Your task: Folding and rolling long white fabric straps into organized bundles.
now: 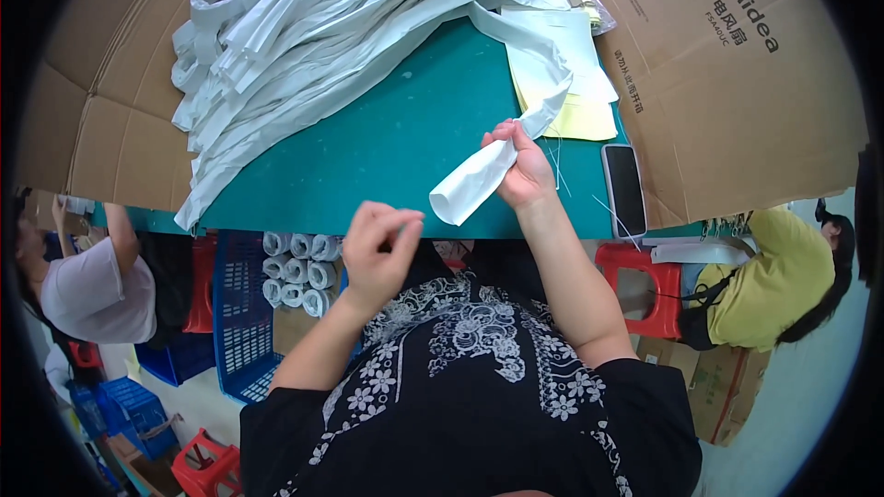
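Note:
My right hand (pixel 527 168) is closed around a white fabric strip (pixel 474 186) above the table's near edge. The strip's near end hangs out to the left of the hand and curls into a tube-like opening. Its other part (pixel 550 64) bends up and back toward a big heap of white strips (pixel 359 32) on the green table. Left of the strip's end, my left hand (pixel 379 253) hovers apart from it, fingers curled in and thumb bent toward them. Nothing shows between its fingers.
White and yellow sheets (pixel 571 115) and a phone (pixel 625 189) lie on the right. Cardboard walls (pixel 727 64) flank the green table (pixel 341 175). Below left, a blue basket (pixel 241 313) holds several white rolls (pixel 295 271). People sit on both sides, near red stools (pixel 635 285).

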A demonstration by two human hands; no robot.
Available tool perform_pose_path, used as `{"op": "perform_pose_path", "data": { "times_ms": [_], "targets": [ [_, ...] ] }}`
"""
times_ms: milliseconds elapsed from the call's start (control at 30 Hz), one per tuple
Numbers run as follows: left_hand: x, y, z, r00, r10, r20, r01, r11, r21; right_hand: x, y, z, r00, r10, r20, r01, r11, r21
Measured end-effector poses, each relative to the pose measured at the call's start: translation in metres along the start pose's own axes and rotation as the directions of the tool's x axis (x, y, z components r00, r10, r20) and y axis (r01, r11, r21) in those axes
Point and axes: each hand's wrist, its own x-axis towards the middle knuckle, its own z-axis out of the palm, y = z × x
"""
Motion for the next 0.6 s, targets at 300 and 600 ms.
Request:
{"op": "perform_pose_path", "data": {
  "times_ms": [300,600],
  "targets": [
    [-0.004,0.019,0.024,0.990,-0.134,0.042,0.130,0.987,0.090,-0.015,0.003,-0.011,0.977,0.022,0.212,-0.043,0.995,0.094],
    [-0.035,-0.023,0.035,0.572,-0.762,0.302,0.786,0.404,-0.468,-0.019,0.029,-0.018,0.985,-0.147,0.092,0.160,0.974,-0.163]
  ]
}}
